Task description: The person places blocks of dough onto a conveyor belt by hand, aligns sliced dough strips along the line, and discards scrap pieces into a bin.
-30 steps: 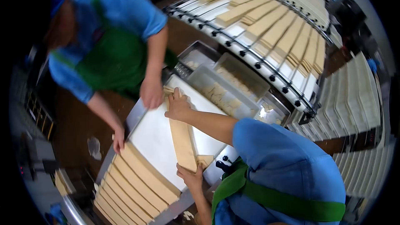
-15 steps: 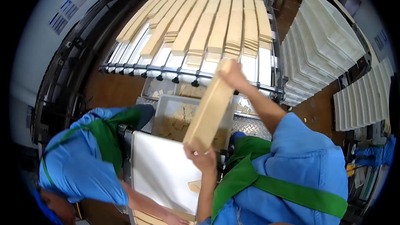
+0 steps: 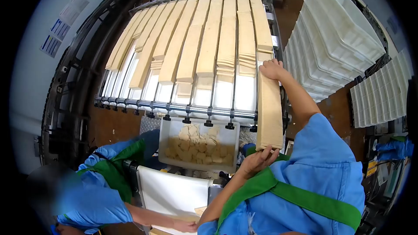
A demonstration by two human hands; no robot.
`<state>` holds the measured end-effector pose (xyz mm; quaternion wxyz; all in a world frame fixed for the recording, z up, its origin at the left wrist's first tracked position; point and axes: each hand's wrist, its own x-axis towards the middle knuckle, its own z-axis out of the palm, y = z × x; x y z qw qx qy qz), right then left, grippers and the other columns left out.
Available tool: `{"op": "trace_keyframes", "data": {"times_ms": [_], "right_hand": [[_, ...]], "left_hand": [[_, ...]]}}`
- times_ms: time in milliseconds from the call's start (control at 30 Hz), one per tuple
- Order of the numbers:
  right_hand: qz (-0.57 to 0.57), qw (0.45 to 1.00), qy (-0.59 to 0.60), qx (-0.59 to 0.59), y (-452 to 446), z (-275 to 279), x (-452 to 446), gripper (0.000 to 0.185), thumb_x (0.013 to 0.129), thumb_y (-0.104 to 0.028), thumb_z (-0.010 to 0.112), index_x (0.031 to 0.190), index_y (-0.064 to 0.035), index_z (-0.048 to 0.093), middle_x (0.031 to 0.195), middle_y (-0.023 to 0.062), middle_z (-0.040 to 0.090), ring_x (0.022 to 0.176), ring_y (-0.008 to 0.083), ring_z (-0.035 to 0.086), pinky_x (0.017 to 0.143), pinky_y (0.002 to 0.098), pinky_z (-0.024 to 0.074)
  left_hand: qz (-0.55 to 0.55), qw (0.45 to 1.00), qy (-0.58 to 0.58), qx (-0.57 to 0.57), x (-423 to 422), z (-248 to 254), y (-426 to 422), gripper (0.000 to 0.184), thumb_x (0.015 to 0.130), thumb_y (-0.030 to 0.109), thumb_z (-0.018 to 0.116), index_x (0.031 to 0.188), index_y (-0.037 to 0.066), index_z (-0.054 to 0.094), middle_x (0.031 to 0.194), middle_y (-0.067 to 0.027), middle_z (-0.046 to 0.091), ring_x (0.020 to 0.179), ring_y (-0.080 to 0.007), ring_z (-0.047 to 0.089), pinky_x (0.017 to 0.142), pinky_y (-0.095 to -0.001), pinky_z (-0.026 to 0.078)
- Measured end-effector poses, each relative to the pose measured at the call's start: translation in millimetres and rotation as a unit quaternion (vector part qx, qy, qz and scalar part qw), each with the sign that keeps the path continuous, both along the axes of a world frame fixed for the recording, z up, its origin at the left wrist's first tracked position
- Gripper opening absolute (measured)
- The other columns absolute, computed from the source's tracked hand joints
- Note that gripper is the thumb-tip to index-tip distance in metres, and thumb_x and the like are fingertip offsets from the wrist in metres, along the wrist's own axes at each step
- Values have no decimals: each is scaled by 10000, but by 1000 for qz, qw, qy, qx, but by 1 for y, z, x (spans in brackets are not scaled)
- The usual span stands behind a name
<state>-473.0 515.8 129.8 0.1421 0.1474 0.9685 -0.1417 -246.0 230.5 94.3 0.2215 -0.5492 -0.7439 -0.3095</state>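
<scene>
Just right of centre in the frame, a long, pale-tan stack of thin, dough-like sheets (image 3: pixel 269 111) lies along the rightmost lane of a white-surfaced bed with steel rods (image 3: pixel 222 99), its near end jutting past the front bar. From where I stand, the wearer's bare right hand (image 3: pixel 272 68) is clasped over the far end, and the bare left hand (image 3: pixel 260 162) is closed about the near end, fingertips against the bottom edge.

I'd guess the stack has some heft but bends a little, so it wants carrying from both ends, with fingers beneath and palms squaring the layers. The sheets look dry and matt; they might slide over one another if pinched only on top. Judging by the broken tan pieces (image 3: pixel 196 143) in the pale plastic tub (image 3: pixel 237 141) below centre, corners probably snap easily.
</scene>
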Motion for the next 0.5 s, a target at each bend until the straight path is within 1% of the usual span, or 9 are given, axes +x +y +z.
{"op": "trace_keyframes", "data": {"times_ms": [33,100,167,267,333,367,433,467,500], "right_hand": [[-3,1000,-6,-4,2,0,-6,616,876,-413,334,1260,30,523,1364,221,470,1288,382,359,1072,483,183],[-7,1000,-26,-11,5,3,-14,619,879,-406,329,1269,40,507,1367,224,466,1283,374,375,1071,486,187],[-11,999,-46,-17,7,4,-19,622,882,-399,324,1278,51,492,1370,226,461,1278,365,392,1070,489,191],[-19,1000,-11,-21,13,-3,-23,615,888,-374,328,1309,57,453,1391,232,438,1279,362,405,1063,501,215],[-14,994,102,29,17,-18,-30,544,863,-311,369,1270,37,468,1254,261,521,1199,366,443,1001,492,286],[-13,994,103,27,20,-23,-33,544,863,-311,369,1270,37,468,1254,261,521,1199,366,443,1001,492,286],[28,984,149,90,26,-29,-38,517,863,-303,414,1263,15,492,1248,181,525,1155,324,479,971,498,320],[30,984,152,90,27,-33,-40,517,863,-303,414,1263,15,492,1248,181,525,1155,324,479,971,498,320],[27,976,185,117,26,-34,-39,491,851,-283,448,1249,0,499,1205,165,530,1134,311,479,953,492,329]], "left_hand": [[0,1000,-1,-3,-4,-4,2,489,810,58,605,1279,188,560,1367,-139,350,801,-178,621,653,-284,535],[-14,996,-76,-51,-12,-12,4,457,816,79,614,1259,182,573,1329,-121,361,849,-173,619,712,-271,542],[-18,995,-75,-59,-19,-12,6,444,818,86,615,1251,175,575,1307,-116,368,852,-174,619,725,-270,542],[-29,995,-75,-60,-33,-9,15,434,814,97,619,1241,161,576,1275,-114,377,853,-181,621,737,-272,543],[-30,995,-76,-55,-43,-7,21,437,807,102,621,1238,154,575,1265,-115,378,851,-187,623,734,-275,545],[-33,993,-93,-64,-47,-5,24,449,799,104,622,1242,147,569,1266,-117,375,849,-192,624,732,-275,545],[-32,991,-108,-74,-55,-3,27,461,791,106,623,1246,141,562,1268,-120,371,847,-197,624,729,-276,546],[-47,986,-132,-91,-58,-5,27,461,792,100,614,1248,133,550,1253,-126,393,861,-206,631,723,-292,549],[-62,980,-155,-108,-62,-5,28,462,794,94,605,1251,125,538,1238,-132,414,875,-214,637,718,-308,551]]}}
